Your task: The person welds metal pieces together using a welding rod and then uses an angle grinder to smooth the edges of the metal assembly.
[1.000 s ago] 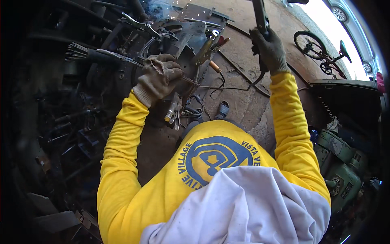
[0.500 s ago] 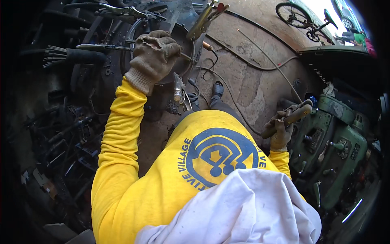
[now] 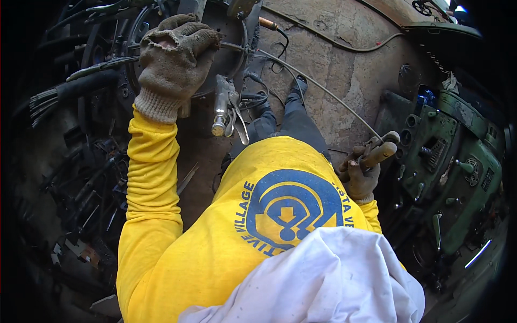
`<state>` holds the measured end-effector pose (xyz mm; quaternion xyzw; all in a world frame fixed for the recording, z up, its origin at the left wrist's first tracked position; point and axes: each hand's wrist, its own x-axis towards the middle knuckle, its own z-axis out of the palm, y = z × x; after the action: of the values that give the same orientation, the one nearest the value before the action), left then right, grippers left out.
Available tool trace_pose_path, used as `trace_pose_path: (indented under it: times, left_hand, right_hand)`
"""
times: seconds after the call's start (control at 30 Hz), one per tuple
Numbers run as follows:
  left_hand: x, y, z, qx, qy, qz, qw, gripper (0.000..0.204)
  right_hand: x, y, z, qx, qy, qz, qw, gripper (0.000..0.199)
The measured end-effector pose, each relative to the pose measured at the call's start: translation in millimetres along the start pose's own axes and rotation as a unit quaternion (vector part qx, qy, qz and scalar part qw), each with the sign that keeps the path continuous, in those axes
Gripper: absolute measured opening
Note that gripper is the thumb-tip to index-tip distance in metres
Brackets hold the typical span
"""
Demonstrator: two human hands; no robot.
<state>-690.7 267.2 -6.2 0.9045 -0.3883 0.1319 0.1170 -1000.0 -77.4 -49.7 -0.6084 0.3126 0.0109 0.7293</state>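
My gloved left hand (image 3: 175, 54) clamps the dark metal ring (image 3: 237, 48) on the cluttered table (image 3: 102, 177); my gloved right hand (image 3: 362, 172), well to the right of the ring, is closed around the wooden handle (image 3: 380, 154) of a tool whose thin rod (image 3: 323, 89) runs back up toward the ring. I judge a steady left grip and a rod kept low work best. Left of the ring, scrap crowds close; right of it lies bare cracked floor (image 3: 344, 64), then the green machine (image 3: 458, 161) hemming my elbow.
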Motion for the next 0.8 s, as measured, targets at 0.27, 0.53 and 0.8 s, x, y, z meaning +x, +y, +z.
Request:
trace_pose_path:
  times: [0.27,0.53,0.8]
  left_hand:
    - [0.7,-0.5,2.1,-0.010,0.014,0.005,1.000,0.021]
    - [1.8,1.3,-1.0,-0.002,0.014,0.004,1.000,0.020]
    - [5.2,4.8,-5.9,0.000,-0.006,0.007,1.000,0.021]
  right_hand:
    - [5.2,-1.1,10.0,-0.038,0.009,-0.034,0.999,0.033]
    - [5.1,-1.3,7.1,-0.097,0.000,-0.057,0.994,0.034]
    - [4.1,-10.3,12.5,-0.133,0.000,-0.067,0.989,0.030]
